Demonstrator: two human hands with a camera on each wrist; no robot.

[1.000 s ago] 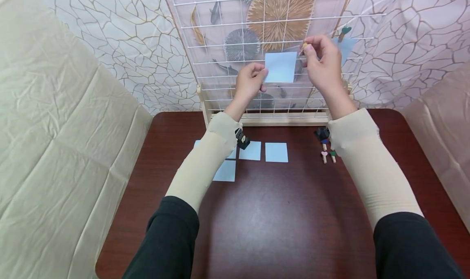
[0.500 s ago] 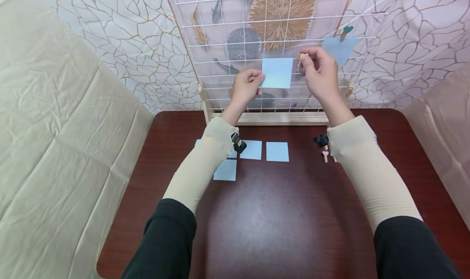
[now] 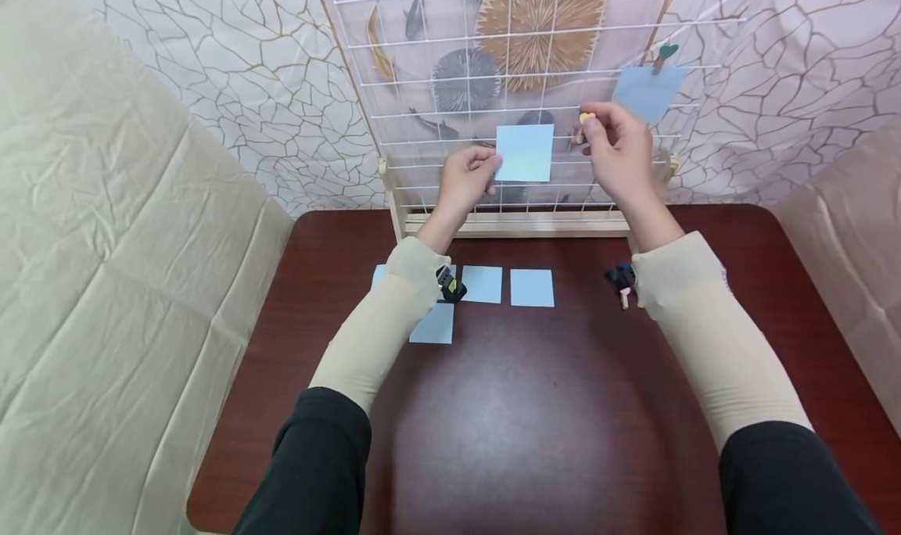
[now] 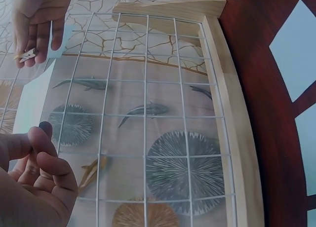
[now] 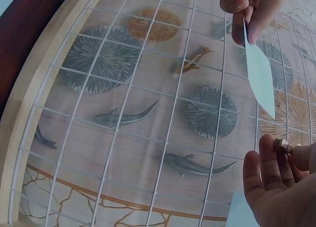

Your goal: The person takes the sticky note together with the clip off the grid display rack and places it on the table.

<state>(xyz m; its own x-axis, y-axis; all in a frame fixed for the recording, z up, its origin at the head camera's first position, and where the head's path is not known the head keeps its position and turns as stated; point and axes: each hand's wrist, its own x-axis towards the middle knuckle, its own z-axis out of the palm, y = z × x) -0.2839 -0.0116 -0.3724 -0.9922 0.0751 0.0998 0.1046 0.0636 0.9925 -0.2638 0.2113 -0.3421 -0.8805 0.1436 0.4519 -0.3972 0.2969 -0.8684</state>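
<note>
My left hand pinches a light blue square of paper by its left edge, in front of a white wire grid. The right wrist view shows that paper nearly edge-on, apart from the wires. To its right, my right hand pinches a small wooden clothespin with a yellow top between thumb and fingers; the same clothespin shows in the left wrist view. Another blue paper hangs on the grid at the right under a clothespin with a green heart.
The grid stands in a wooden base at the back of the dark red table. Several blue papers lie on the table, some partly behind my left forearm. A pink-topped clothespin lies by my right wrist, partly covered.
Both hands have moved down, the left also slightly leftward, carrying the paper lower in front of the grid. The right hand still holds the yellow-topped clothespin, and the hanging paper is more visible.
</note>
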